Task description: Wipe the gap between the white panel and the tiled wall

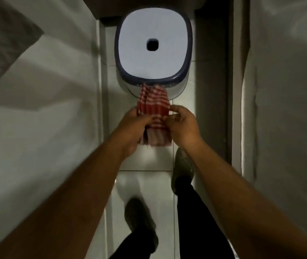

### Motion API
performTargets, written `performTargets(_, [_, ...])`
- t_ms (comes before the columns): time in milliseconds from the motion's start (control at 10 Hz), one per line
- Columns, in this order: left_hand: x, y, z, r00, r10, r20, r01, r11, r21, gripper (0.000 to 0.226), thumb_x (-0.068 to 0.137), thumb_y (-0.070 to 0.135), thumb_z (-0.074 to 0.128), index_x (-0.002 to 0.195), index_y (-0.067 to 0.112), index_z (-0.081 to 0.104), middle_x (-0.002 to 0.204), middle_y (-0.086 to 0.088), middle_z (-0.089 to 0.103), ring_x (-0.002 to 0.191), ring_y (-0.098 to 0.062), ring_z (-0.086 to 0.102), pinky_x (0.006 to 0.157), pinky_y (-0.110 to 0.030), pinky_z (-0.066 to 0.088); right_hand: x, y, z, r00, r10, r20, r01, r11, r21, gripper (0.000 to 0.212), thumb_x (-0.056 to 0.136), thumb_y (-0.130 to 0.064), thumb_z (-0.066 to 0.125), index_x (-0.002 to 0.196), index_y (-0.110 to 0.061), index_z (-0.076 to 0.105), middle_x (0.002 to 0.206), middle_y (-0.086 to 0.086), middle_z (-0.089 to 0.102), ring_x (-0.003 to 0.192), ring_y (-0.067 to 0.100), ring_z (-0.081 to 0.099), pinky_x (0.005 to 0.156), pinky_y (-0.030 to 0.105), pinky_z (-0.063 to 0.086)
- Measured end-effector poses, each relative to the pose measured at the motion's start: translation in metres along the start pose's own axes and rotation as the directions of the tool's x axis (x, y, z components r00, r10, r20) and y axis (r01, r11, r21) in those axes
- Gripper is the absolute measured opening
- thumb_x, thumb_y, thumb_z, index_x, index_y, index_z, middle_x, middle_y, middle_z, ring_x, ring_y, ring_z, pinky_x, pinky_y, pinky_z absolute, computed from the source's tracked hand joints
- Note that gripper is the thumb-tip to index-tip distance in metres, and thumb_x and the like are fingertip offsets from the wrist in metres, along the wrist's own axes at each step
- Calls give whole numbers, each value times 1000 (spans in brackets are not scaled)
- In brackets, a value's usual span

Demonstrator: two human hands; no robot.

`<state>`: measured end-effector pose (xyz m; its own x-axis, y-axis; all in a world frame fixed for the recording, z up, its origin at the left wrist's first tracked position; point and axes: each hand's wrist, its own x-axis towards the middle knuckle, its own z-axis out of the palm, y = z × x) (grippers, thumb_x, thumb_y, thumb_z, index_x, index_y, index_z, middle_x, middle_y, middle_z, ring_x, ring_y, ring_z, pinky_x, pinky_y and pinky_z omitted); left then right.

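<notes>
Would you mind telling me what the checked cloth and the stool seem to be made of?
The checked cloth looks like thin woven cotton: red and white checks, soft folds, limp drape. The stool seems moulded plastic: smooth white top, rounded corners, dark rim, a finger hole in the middle.

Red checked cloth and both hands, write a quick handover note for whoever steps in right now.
Left hand: gripping the red checked cloth from the left.
Right hand: pinching the cloth's right edge.
The cloth is held up over the tiled floor, in front of the white stool with a dark rim.
Done: cloth in hand; it looks as if it is being folded or bunched.
Left: no wiping is visible yet. The cloth touches neither the white wall on the left nor any gap.
</notes>
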<state>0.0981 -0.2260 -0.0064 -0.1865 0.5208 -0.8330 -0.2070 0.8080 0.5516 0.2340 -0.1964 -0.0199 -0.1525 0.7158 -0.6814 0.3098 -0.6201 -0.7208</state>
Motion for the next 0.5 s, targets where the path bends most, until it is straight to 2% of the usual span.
performTargets(100, [45,29,1,998,68,-17,-68,997,23,27,85,19,65,109,31,68,103,0,78,92,-23,76,79,-47,62,48,-15,8,1000,-13,7,12,998,59,31,95,-15,53,126,-12,54,112,11,69,98,24,69,85,41,59])
performTargets(200, [98,51,-2,992,117,-57,-119,992,-36,28,87,13,64,114,21,68,103,-4,77,89,-22,77,75,-43,63,105,-29,18,989,-133,-62,137,988,66,29,93,-9,55,121,-7,56,95,5,70,83,15,71,73,27,60])
performTargets(300, [160,66,-8,980,173,-94,-171,985,34,31,90,8,60,119,14,67,104,-6,76,89,-24,76,75,-41,63,169,-32,31,972,-205,-112,201,978,-51,26,92,-5,55,118,-11,55,84,-1,66,73,7,68,64,18,58])
performTargets(400, [203,73,-15,972,213,-101,-184,953,239,30,92,10,57,120,10,67,114,-10,73,99,-27,72,87,-45,60,210,-26,42,977,-197,-82,177,962,-208,23,94,-12,54,116,-13,59,103,3,69,93,17,67,84,33,59])
performTargets(500, [213,66,-23,949,267,-168,-143,839,525,33,91,10,52,122,8,64,122,-13,68,110,-30,65,97,-41,54,220,-23,45,978,-188,-86,151,935,-321,22,96,-19,49,110,-8,62,107,8,68,95,22,66,87,39,58])
